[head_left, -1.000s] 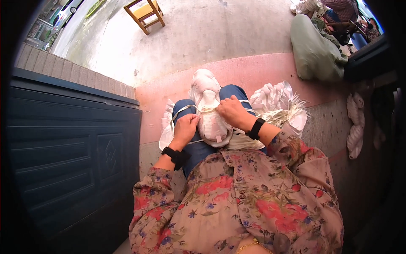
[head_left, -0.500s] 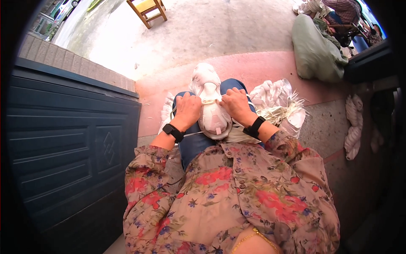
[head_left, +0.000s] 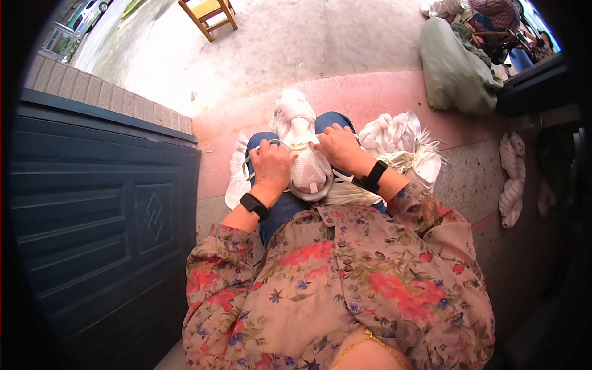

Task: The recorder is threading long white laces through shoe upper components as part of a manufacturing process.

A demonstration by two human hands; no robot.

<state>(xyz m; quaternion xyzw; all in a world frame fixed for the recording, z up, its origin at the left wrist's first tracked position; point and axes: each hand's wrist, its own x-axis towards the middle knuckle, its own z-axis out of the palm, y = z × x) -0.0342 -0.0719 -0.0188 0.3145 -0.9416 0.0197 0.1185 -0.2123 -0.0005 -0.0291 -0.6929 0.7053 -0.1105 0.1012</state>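
the left hand [head_left: 271, 165] is curled nearly closed, its fingertips at a pale lace [head_left: 277, 142] that it seems to pinch. the right hand [head_left: 340, 150] is also curled, its fingertips against the far side of the lacing; i cannot tell what they grip, if anything. between the two hands sits a white shoe [head_left: 309, 174], its rounded mesh end, with pale pink patches, toward the person. it lies lengthwise between the knees of the blue jeans [head_left: 280, 217].

a black band [head_left: 254, 206] circles the left wrist and another dark band [head_left: 374, 176] the right one. just beyond the right leg is a pile of white shoe pieces [head_left: 390, 137] with a fan of loose laces [head_left: 422, 153]; more white pieces [head_left: 237, 176] show beside the left leg.

farther out, a blue door [head_left: 105, 209] stands at the left, a twisted white bundle [head_left: 511, 179] lies at the right, a plump green sack [head_left: 457, 68] rests beyond it, and a wooden chair [head_left: 206, 9] stands on the pavement ahead.
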